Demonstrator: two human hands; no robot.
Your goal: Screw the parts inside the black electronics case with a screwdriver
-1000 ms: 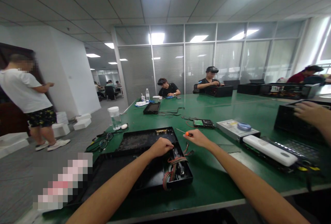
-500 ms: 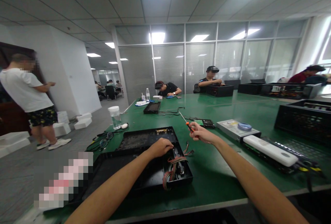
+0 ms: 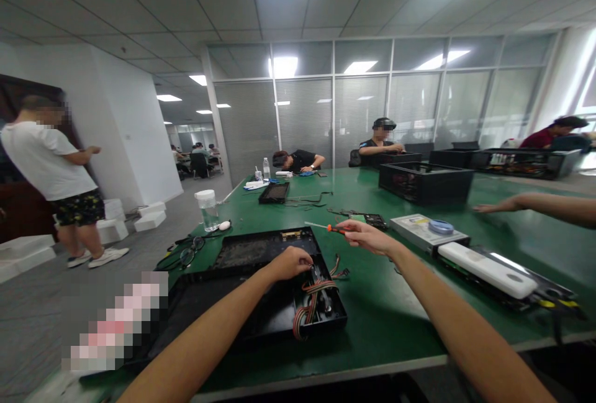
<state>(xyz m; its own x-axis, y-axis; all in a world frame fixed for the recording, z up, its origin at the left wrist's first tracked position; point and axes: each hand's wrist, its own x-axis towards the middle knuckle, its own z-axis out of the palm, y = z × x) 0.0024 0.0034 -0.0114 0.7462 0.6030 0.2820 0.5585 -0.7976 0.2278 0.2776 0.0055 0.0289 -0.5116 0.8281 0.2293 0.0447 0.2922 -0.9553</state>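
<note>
My right hand (image 3: 370, 236) grips a screwdriver (image 3: 331, 228) with an orange-and-black handle, its thin shaft pointing left above the table. Fingers curled together, my left hand (image 3: 292, 262) is over the right compartment of a flat black metal case (image 3: 251, 319); what it pinches, if anything, is hidden. Just below those fingertips, a bundle of striped ribbon cables (image 3: 313, 300) lies among parts in the compartment and hangs over the case's front edge. A second dark panel (image 3: 254, 249) with a small brass-coloured piece adjoins the case behind.
On the green table (image 3: 386, 328), a metal drive (image 3: 416, 232) carries a blue roll, beside a white bar-shaped object (image 3: 487, 271). A black computer case (image 3: 426, 182) stands farther back, near another person's hand (image 3: 496, 206). A clear jar (image 3: 208, 213) and glasses (image 3: 189, 254) are left.
My right hand has turned the screwdriver from pointing up to nearly level. My left hand has barely moved. The black computer case at right has shifted left and back; another person's arm now reaches in.
</note>
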